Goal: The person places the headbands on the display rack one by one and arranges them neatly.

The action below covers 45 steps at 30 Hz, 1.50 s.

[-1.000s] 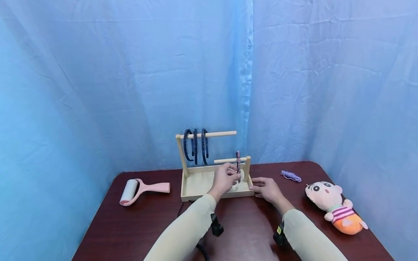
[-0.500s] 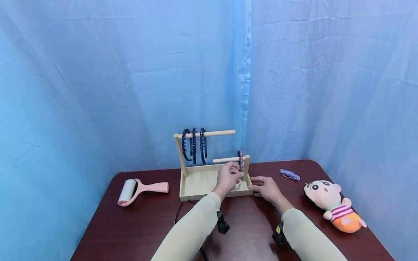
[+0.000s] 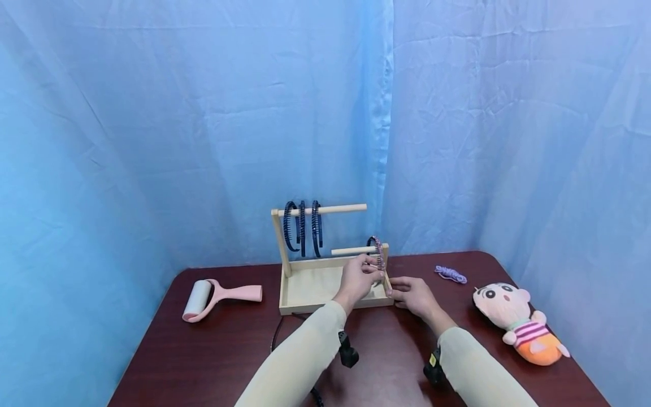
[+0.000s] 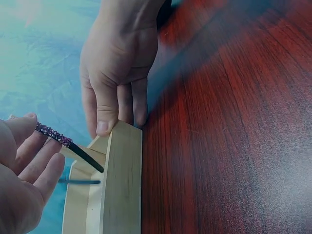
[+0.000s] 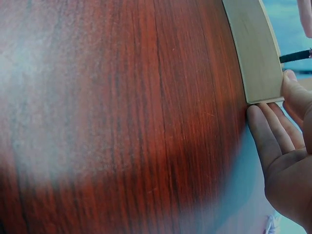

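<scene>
My left hand [image 3: 354, 281] pinches a headband [image 3: 380, 260] between thumb and fingers. The headband is dark with a pink and purple glittery stretch [image 4: 54, 134], and it hangs over the lower bar [image 3: 351, 250] of a wooden rack [image 3: 317, 309], close to the right post. Its dark ends reach down into the rack's tray. At the tray's right end my right hand [image 3: 414, 297] grips the end wall, thumb over the top edge and fingers against the outside. Several dark toothed headbands [image 3: 302, 226] hang from the upper bar [image 3: 341, 208] on the left.
A pink-handled lint roller [image 3: 221, 297] lies left of the rack. Purple cord [image 3: 450, 275] lies to the right, with a plush doll [image 3: 519, 322] near the table's [image 3: 213, 362] right edge. A black cable runs under my left forearm. Blue curtains [image 3: 203, 141] stand behind.
My left hand has slid the glittery headband rightward along the lower bar to the post and turned it slightly, so its arch shows. The right hand stays at the tray's end.
</scene>
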Motion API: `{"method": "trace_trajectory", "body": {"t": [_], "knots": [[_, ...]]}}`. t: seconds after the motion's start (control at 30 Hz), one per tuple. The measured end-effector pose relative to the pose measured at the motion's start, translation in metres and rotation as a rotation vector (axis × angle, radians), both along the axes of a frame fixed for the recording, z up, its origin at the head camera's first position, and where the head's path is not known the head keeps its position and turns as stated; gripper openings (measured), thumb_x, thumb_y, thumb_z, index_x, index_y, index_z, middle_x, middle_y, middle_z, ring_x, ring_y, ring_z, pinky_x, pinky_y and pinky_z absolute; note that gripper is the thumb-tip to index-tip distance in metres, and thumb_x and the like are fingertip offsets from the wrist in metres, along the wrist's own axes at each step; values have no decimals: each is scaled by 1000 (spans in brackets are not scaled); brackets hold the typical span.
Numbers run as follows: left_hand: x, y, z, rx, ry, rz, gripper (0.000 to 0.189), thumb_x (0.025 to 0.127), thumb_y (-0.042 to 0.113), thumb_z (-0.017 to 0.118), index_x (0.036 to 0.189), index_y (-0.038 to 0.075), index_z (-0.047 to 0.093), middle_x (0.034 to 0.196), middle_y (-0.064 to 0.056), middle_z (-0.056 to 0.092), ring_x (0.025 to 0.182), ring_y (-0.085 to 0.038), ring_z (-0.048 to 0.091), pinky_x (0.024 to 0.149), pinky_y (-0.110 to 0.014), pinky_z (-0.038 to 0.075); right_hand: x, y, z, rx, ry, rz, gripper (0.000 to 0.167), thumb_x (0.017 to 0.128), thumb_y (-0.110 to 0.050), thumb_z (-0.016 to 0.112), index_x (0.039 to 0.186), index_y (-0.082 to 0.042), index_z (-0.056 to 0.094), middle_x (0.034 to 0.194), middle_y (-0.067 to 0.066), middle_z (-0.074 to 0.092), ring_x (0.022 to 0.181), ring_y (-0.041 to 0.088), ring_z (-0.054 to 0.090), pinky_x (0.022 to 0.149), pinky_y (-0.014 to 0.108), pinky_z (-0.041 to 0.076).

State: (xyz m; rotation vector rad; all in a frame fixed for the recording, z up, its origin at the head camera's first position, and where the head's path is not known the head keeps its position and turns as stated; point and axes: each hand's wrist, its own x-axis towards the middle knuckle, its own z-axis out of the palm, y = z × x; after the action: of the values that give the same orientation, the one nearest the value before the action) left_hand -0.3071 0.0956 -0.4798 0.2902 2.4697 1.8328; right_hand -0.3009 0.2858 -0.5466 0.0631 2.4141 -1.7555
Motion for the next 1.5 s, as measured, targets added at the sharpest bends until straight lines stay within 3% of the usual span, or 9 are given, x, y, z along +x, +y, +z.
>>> {"method": "trace_trajectory", "body": {"t": [0.2, 0.4, 0.63, 0.77, 0.87, 1.0, 1.2, 1.5], "knots": [[3, -8, 3, 8, 0, -21, 31, 94, 16, 77, 123, 11, 70, 102, 1, 77, 92, -10, 72, 73, -27, 57, 1, -1, -1, 3, 10, -2, 46, 96, -11, 73, 138, 5, 61, 133, 29, 64, 108, 28, 71, 84, 44, 62], [9, -24, 7, 62, -1, -61, 27, 94, 17, 77, 120, 12, 72, 107, -3, 77, 96, -13, 72, 77, -30, 60, 1, -1, -2, 1, 4, -11, 45, 96, -7, 72, 136, 8, 60, 132, 31, 64, 103, 27, 72, 82, 44, 63], [33, -54, 26, 115, 6, -126, 29, 94, 14, 77, 120, 5, 71, 105, -13, 77, 93, -17, 73, 81, -36, 62, 2, -2, -2, -12, 8, -11, 44, 96, -5, 72, 135, 10, 59, 132, 33, 63, 100, 26, 72, 82, 44, 63], [47, -83, 32, 109, 44, -168, 28, 94, 12, 75, 118, 0, 69, 102, -18, 76, 86, -14, 72, 82, -43, 62, 3, -1, -2, -3, 12, -9, 45, 95, -5, 73, 135, 11, 58, 129, 32, 65, 102, 28, 72, 82, 45, 63], [58, -110, 33, 78, 69, -175, 25, 94, 11, 75, 115, -2, 69, 99, -18, 75, 82, -11, 69, 79, -38, 62, 3, -1, -1, 19, 7, -13, 47, 95, -7, 73, 136, 8, 59, 129, 30, 66, 105, 29, 72, 83, 44, 63], [73, -147, 27, 5, 79, -146, 22, 93, 13, 75, 112, 2, 71, 98, -13, 74, 83, -9, 68, 74, -26, 58, 2, 0, 1, 46, 13, -6, 46, 96, -9, 73, 137, 7, 59, 133, 30, 63, 107, 30, 72, 83, 44, 62], [92, -196, 8, -91, 48, -134, 24, 92, 14, 77, 112, 2, 71, 100, -10, 74, 90, -14, 69, 77, -25, 57, 2, -2, 6, 69, 38, 6, 45, 96, -10, 73, 136, 8, 60, 134, 31, 63, 107, 31, 72, 84, 46, 62], [103, -245, -15, -280, 42, -64, 17, 91, 12, 77, 107, 8, 73, 95, 0, 74, 88, -16, 70, 74, -25, 56, 2, -2, 1, 31, 2, -3, 48, 96, -9, 73, 139, 7, 58, 133, 32, 63, 106, 28, 72, 87, 46, 61]]}}
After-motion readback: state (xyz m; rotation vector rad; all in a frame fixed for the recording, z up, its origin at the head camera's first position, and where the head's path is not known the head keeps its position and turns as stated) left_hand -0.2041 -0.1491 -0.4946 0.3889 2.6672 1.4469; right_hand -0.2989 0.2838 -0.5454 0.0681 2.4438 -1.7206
